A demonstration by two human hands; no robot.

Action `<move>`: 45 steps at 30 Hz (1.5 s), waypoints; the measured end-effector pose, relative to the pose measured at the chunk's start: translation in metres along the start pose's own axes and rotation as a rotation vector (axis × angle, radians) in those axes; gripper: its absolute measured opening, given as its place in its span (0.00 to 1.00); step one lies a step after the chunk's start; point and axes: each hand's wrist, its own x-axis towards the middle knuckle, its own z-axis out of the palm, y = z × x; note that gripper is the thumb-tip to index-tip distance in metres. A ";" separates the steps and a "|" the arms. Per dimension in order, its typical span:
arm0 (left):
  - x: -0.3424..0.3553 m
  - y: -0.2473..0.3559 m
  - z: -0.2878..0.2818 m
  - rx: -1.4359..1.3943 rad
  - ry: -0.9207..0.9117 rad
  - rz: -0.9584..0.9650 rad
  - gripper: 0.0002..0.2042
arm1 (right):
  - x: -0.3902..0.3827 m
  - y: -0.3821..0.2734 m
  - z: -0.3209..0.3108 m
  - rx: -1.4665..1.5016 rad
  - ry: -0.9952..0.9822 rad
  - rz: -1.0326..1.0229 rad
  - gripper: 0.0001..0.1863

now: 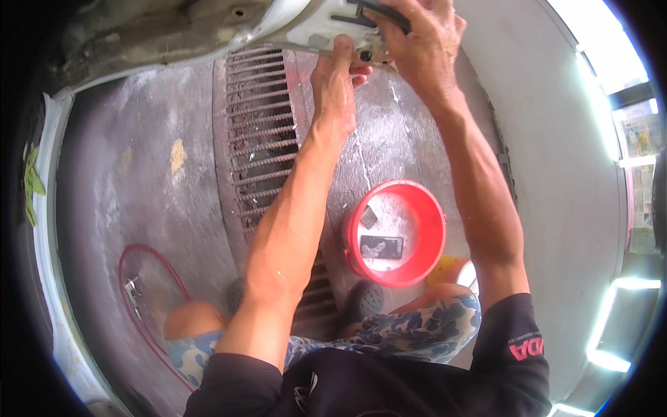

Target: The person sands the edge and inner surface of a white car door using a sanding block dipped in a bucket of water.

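A white car-body panel (306,28) with a dark, stained section (160,28) spans the top of the head view. My left hand (337,87) grips its lower edge, thumb up, fingertips curled at the right, beside a dark hole (365,55). My right hand (427,48) is higher and to the right, closed on a slim black piece (361,12) against the panel; whether this piece is fixed to it I cannot tell.
Below lie a grated drain (260,125), a red bucket (431,236) holding soapy water and dark blocks, a yellow container (445,267), and a looped red hose (149,250) at left. A pale wall (542,174) stands at right, a green cloth (31,181) far left.
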 end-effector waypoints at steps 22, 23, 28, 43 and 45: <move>-0.004 0.004 0.009 -0.021 0.065 0.039 0.33 | 0.002 -0.011 -0.004 -0.069 0.006 -0.039 0.12; -0.002 0.002 0.008 -0.026 0.050 0.021 0.32 | 0.007 -0.008 0.003 -0.074 0.018 -0.091 0.11; 0.000 0.003 0.003 0.016 0.061 0.045 0.35 | -0.007 0.015 -0.010 -0.115 -0.084 -0.092 0.10; 0.005 0.000 0.005 -0.031 0.031 0.088 0.32 | -0.003 0.011 -0.014 -0.180 -0.135 -0.038 0.14; 0.003 0.000 0.012 -0.064 0.051 0.085 0.32 | -0.002 0.010 -0.016 -0.102 -0.104 -0.058 0.09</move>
